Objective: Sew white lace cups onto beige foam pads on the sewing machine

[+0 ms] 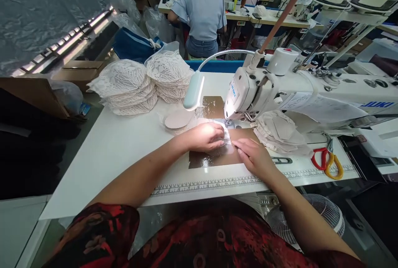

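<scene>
A piece of white lace fabric [227, 134] lies under the presser foot of a white JUKI sewing machine [238, 94], lit brightly by the lamp. My left hand [207, 136] rests on its left side, fingers curled and closed on the fabric. On the near right, my right hand [253, 155] pinches the fabric's edge between thumb and fingers. Part of the lace is hidden beneath my left hand, and the glare washes out its detail. Just left of that hand, a beige oval pad [178, 119] sits on sheer lace.
Stacks of lace cups [129, 88] stand back left, under a lamp head [193, 90]. Beige fabric pieces [280, 129] are piled beneath the machine arm. Red-and-yellow scissors [328, 162] lie right, beyond a printed ruler [214, 185]. A person [203, 11] sits ahead.
</scene>
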Motion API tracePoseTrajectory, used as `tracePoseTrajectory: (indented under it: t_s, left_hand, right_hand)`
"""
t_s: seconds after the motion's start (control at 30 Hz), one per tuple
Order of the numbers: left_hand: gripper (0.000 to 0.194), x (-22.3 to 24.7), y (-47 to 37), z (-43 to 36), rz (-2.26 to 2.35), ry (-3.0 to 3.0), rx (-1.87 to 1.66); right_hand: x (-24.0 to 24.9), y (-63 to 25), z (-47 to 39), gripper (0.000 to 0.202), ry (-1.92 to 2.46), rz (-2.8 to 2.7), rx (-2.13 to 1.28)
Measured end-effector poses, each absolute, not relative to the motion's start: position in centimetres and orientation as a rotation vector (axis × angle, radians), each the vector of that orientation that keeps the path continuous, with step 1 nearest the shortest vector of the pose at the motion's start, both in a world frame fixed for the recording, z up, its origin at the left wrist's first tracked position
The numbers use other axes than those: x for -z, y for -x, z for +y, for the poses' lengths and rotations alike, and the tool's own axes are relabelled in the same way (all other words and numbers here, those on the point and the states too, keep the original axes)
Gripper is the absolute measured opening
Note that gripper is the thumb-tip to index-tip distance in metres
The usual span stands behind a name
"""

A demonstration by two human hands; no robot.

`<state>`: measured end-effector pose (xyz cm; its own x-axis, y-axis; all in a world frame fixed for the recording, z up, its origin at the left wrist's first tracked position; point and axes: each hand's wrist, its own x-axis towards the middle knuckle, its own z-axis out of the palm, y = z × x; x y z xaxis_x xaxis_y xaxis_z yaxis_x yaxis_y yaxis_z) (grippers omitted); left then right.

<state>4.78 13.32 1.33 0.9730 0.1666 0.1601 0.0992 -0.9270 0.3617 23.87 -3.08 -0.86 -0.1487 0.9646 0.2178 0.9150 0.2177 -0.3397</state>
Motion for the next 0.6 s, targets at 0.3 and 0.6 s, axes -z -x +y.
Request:
tracePoseTrajectory:
  t_s: [0.3, 0.6]
  left_hand:
    - [0.030, 1.0, -5.3, 12.8, 0.181, -2.973, -0.266]
    - [0.035, 0.7, -5.4, 12.9, 0.221, -3.032, -0.187]
  right_hand:
    - [2.2, -22.3, -2.9, 0.035, 1.903, -2.222, 0.102]
    - [1.7, -22.1, -2.2, 0.029, 1.974, -2.199, 0.034]
